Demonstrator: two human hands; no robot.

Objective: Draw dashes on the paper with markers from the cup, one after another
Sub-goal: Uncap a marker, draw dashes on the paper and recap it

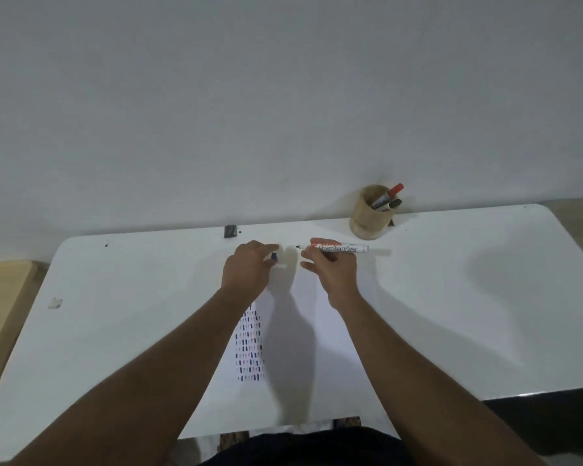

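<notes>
Person at a white bench [451, 297], both bare forearms reaching forward over a sheet of paper [317, 348] that lies flat in the middle of the bench. Right hand [334, 274] holds an uncapped marker [340, 248] sideways above the far end of the paper, black tip pointing left, white barrel with "Boardmarker" print running right; fingers [308, 254] pinch the barrel near the tip end, thumb on the far side. Left hand [246, 267] just beside it, a small gap between the two hands; its fingers are curled around a small dark blue cap [274, 256], held at the fingertips, cap apart from the marker tip. Paper carries several columns of short dashes [248, 344] in dark blue and reddish tones on its left part, partly covered by the left forearm; right part of the sheet blank, with arm shadows across it. Wooden cup [371, 216] stands at the far edge of the bench, right of the hands, near the wall [216, 95]; it holds a red-capped marker [389, 195] and a black-capped marker [393, 204], both leaning right. Small dark object [230, 231] at the far bench edge left of the hands, cannot tell what. Light wooden surface [0, 297] at the far left beside the bench.
</notes>
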